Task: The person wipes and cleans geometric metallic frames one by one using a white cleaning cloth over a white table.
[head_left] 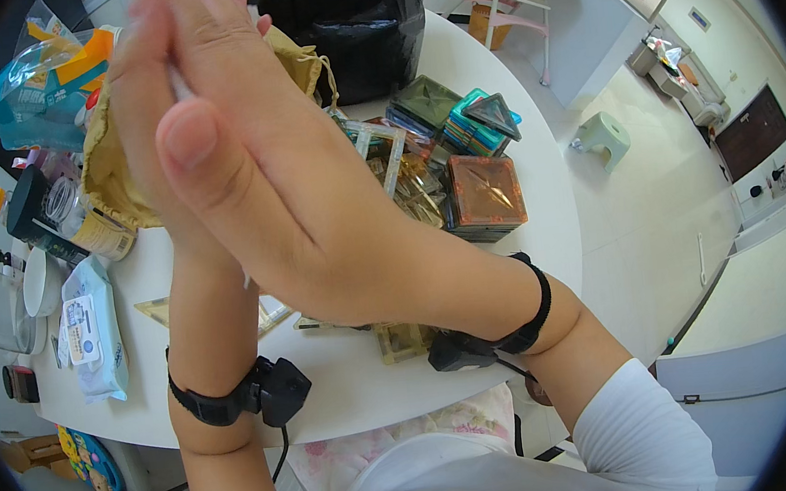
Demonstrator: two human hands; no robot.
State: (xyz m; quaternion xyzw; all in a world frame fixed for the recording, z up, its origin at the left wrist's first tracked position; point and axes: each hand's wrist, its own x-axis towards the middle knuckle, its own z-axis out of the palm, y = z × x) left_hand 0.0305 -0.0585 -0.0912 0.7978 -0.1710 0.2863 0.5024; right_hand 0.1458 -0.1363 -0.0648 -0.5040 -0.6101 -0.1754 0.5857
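My right hand [272, 172] is raised close before the camera and covers much of the view. Behind it, my left hand [136, 121] lies against it, palm towards palm. A thin white sliver [180, 83] shows between the hands, and I cannot tell what it is. Beyond my right wrist are translucent plastic magnetic tiles, with a brown square stack [487, 190], a dark green tile [425, 100] and teal ones [477, 127]. Loose yellowish tiles [406, 340] lie flat below my hands, partly hidden. A yellow drawstring cloth bag [113, 180] is partly behind my left hand.
All this rests on a round white table [351, 398]. A black plastic bag [358, 29] stands at the back. On the left are a wet wipes pack [103, 366], a white bowl [42, 283], a dark canister [35, 209] and a blue-orange pouch [38, 102]. Both wrists wear strapped, cabled devices.
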